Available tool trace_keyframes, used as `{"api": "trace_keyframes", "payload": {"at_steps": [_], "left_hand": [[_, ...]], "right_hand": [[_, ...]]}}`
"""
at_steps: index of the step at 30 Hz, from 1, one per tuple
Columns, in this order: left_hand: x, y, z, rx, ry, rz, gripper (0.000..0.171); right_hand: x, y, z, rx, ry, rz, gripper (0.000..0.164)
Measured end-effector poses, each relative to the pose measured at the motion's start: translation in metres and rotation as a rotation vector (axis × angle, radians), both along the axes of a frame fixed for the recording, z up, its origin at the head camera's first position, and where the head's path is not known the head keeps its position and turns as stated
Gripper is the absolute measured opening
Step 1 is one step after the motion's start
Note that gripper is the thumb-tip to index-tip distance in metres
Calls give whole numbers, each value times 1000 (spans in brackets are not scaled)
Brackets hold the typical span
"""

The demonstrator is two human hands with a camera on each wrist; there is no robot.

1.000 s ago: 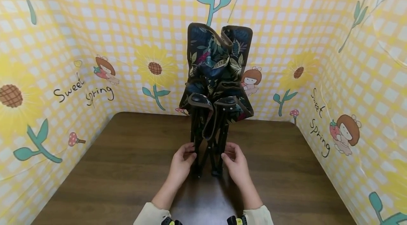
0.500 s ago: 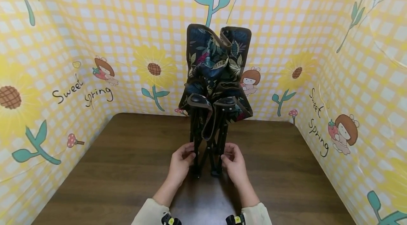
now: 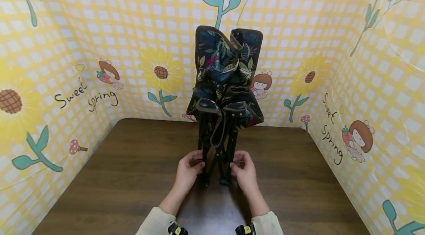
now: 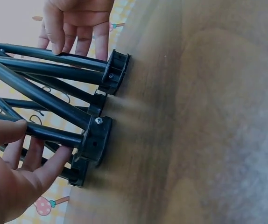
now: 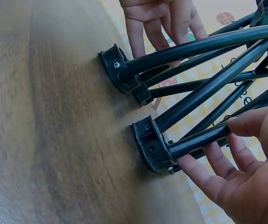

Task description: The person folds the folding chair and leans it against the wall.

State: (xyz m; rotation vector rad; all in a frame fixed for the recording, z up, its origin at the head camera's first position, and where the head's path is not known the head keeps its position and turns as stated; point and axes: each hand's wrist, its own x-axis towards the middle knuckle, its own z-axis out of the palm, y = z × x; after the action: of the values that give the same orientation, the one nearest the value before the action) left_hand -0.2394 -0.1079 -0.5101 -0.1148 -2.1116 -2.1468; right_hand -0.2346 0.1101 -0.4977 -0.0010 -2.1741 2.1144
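Note:
A folding chair point(image 3: 229, 65) stands upright and folded together on the brown wooden table, its dark fabric printed with leaves and flowers. Below the fabric, its black tube legs point(image 4: 54, 105) cross each other and end in black plastic feet point(image 5: 152, 144) at the tabletop. My left hand point(image 3: 187, 172) holds the left front leg low down, thumb on the near side and fingers behind the tube. On the other side, my right hand point(image 3: 245, 172) grips the right front leg at about the same height. The rear legs are partly hidden behind the front ones in the head view.
The wooden table point(image 3: 139, 176) reaches out on both sides of the chair. Around its back and sides hangs a yellow checked cloth point(image 3: 132, 24) with sunflowers and cartoon figures. The back of the chair overlaps the rear cloth in the head view.

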Motion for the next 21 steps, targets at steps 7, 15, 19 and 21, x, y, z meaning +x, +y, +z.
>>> {"api": "trace_keyframes", "payload": {"at_steps": [7, 15, 19, 21], "left_hand": [[0, -2, -3, -28, 10, -5, 41], [1, 0, -7, -45, 23, 13, 40], [-1, 1, -6, -60, 43, 42, 40], [0, 1, -6, -61, 37, 57, 40]], "right_hand": [[-6, 1, -12, -38, 16, -14, 37], [-3, 2, -14, -50, 32, -36, 35], [-4, 0, -13, -37, 44, -41, 36], [-5, -1, -15, -34, 48, -48, 36]]}}
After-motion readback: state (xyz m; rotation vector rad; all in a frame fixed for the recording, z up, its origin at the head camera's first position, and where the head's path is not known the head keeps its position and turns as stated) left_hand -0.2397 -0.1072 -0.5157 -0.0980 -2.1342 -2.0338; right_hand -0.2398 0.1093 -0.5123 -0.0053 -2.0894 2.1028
